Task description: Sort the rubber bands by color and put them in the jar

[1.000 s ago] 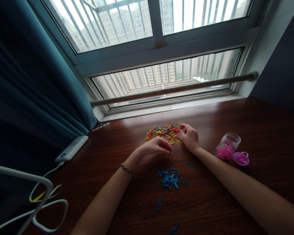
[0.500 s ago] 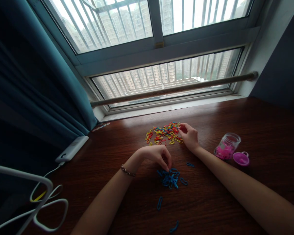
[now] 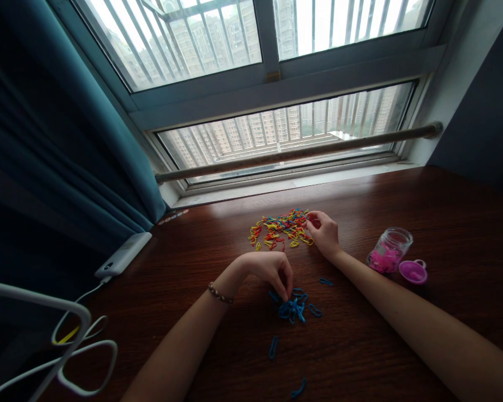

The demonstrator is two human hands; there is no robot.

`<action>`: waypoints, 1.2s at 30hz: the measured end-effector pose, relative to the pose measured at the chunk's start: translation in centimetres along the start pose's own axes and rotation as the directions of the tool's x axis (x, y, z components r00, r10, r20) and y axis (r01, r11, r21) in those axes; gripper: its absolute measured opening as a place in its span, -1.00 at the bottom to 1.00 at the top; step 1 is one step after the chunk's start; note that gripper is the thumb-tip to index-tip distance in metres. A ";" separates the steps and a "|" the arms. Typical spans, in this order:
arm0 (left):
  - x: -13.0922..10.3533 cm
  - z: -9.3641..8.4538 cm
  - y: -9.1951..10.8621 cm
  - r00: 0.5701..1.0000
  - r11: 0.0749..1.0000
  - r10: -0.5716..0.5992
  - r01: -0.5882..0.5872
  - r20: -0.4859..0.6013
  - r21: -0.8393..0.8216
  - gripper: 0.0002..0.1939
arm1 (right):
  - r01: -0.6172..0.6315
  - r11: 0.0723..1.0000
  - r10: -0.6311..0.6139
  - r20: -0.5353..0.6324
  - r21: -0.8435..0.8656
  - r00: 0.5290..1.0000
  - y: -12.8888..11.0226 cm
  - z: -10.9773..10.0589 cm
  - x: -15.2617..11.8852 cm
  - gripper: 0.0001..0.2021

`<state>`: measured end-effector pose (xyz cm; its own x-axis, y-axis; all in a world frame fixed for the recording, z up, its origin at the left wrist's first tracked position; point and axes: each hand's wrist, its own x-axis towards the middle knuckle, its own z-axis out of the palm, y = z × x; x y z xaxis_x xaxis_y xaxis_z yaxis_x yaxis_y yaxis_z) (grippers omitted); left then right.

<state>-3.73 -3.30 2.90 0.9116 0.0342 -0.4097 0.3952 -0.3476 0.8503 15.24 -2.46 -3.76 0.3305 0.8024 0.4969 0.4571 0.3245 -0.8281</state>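
Note:
My left hand (image 3: 275,272) reaches down with its fingertips pinched together on a small heap of blue rubber bands (image 3: 292,310). The pinch is on a band at the heap's upper edge. Farther off, my right hand (image 3: 322,231) is closed, thumb and forefinger together at the right edge of a mixed pile of red, yellow and blue rubber bands (image 3: 283,226). What lies between those fingertips is too small to make out. Single blue bands lie around the heap, one of them (image 3: 274,347) nearer to me.
On the right stand a glass jar (image 3: 389,251) with pink contents and a purple lid-like cup (image 3: 413,272). At left lie a white power bank (image 3: 124,255) and its cable (image 3: 88,349). A curtain (image 3: 121,162) and a window with a rail (image 3: 302,152) border the wooden table (image 3: 218,223).
My left hand has dipped slightly, its fingertips now lower into the blue heap. My right hand has hardly moved.

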 end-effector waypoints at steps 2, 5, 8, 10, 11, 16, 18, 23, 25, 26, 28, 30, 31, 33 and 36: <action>0.0 0.0 -0.1 1.000 1.000 -0.014 0.014 0.002 0.018 -0.80 | 0.011 1.000 -0.011 -0.003 -0.016 1.000 -0.2 -0.1 0.1 -0.80; 0.0 -0.1 -0.2 0.999 0.999 -0.015 0.016 -0.047 0.033 -0.79 | 0.009 1.000 -0.010 0.037 0.024 0.999 -0.4 -0.2 0.2 -0.75; 0.3 -0.2 -0.4 0.978 0.999 0.004 0.007 -0.210 0.052 -0.76 | -0.059 0.984 0.043 0.095 0.171 0.995 -0.4 -0.1 0.3 -0.73; 0.6 -0.3 -0.6 0.911 0.999 0.018 0.000 -0.411 0.043 -0.75 | -0.164 0.935 0.113 0.173 0.313 0.978 -0.5 0.0 0.3 -0.72; 0.8 -0.4 -0.7 0.849 1.000 0.022 -0.013 -0.529 0.021 -0.74 | -0.225 0.895 0.146 0.223 0.386 0.964 -0.6 0.1 0.3 -0.71; 1.8 -0.6 -1.1 0.458 0.960 -0.042 -0.227 -0.888 -0.163 -0.56 | -0.445 0.623 0.166 0.447 0.643 0.879 -2.0 0.6 -0.3 -0.68; 1.9 -0.7 -1.2 0.416 0.940 -0.063 -0.282 -0.907 -0.194 -0.54 | -0.495 0.553 0.142 0.510 0.670 0.849 -2.8 0.7 -0.6 -0.65; 1.9 -0.9 -1.8 0.374 0.944 -0.064 -0.277 -0.925 -0.177 -0.69 | -0.543 0.512 0.133 0.564 0.665 0.815 -4.4 0.8 -1.2 -0.64; 1.8 -1.0 -2.2 0.369 0.954 -0.057 -0.254 -0.928 -0.159 -0.71 | -0.557 0.495 0.148 0.567 0.666 0.810 -4.4 0.8 -1.2 -0.63; 1.8 -1.1 -2.4 0.361 0.961 -0.056 -0.233 -0.931 -0.148 -0.72 | -0.564 0.484 0.155 0.568 0.670 0.808 -4.4 0.7 -1.2 -0.63; 1.7 -1.4 -3.0 0.319 0.981 -0.058 -0.158 -0.946 -0.113 -0.74 | -0.573 0.466 0.165 0.570 0.674 0.805 -4.2 0.7 -1.1 -0.66; 1.4 -1.7 -3.7 0.236 0.998 -0.042 -0.029 -0.971 -0.050 -0.77 | -0.574 0.465 0.162 0.572 0.675 0.804 -4.2 0.5 -1.1 -0.72; 1.2 -1.9 -4.1 0.189 0.999 -0.021 0.050 -0.982 -0.012 -0.79 | -0.575 0.469 0.153 0.580 0.670 0.800 -4.2 0.4 -1.1 -0.76; 0.7 -2.3 -5.0 0.117 0.977 0.029 0.208 -0.993 0.053 -0.79 | -0.588 0.485 0.107 0.623 0.648 0.775 -4.5 0.1 -1.2 -0.83; -0.2 -3.0 -6.2 0.069 0.913 0.062 0.398 -0.996 0.085 -0.74 | -0.639 0.552 -0.026 0.777 0.536 0.629 -5.1 -0.4 -1.4 -0.88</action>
<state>-6.04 1.62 -1.26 0.2000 0.9136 0.3539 0.7145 -0.3832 0.5854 12.77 -5.50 -0.12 -0.4456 0.8854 0.1323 -0.4009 -0.0652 -0.9138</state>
